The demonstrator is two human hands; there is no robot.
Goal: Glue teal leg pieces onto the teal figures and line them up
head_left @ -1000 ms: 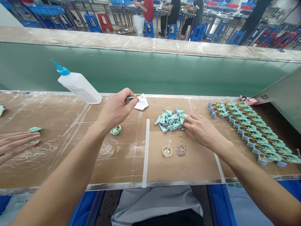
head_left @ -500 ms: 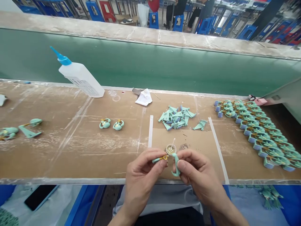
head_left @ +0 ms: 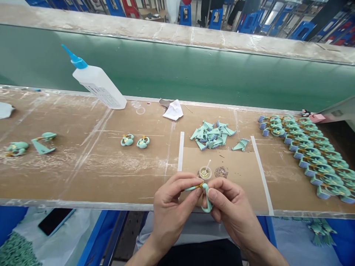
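Near the front edge of the brown work table (head_left: 83,173), my left hand (head_left: 172,208) pinches a small teal piece with a yellow ring (head_left: 194,187). My right hand (head_left: 230,210) pinches a teal curved part (head_left: 206,199) and holds it against that piece. Both hands are closed, fingertips touching. Just beyond them sits a small glue cup with a stick (head_left: 205,171) beside a clear lid (head_left: 221,171). A heap of loose teal parts (head_left: 212,135) lies further back. Two small teal pieces (head_left: 135,141) lie to the left.
A white squeeze bottle with a blue nozzle (head_left: 95,85) leans at back left by the green conveyor belt (head_left: 194,81). Rows of assembled teal toys (head_left: 307,155) fill the right side. A white rag (head_left: 173,110) and more teal parts (head_left: 30,144) lie on the table.
My hands came back from the rag and the parts heap to the front edge, each holding a piece. The two pieces are now pressed together. The neighbour's hand at left has gone.
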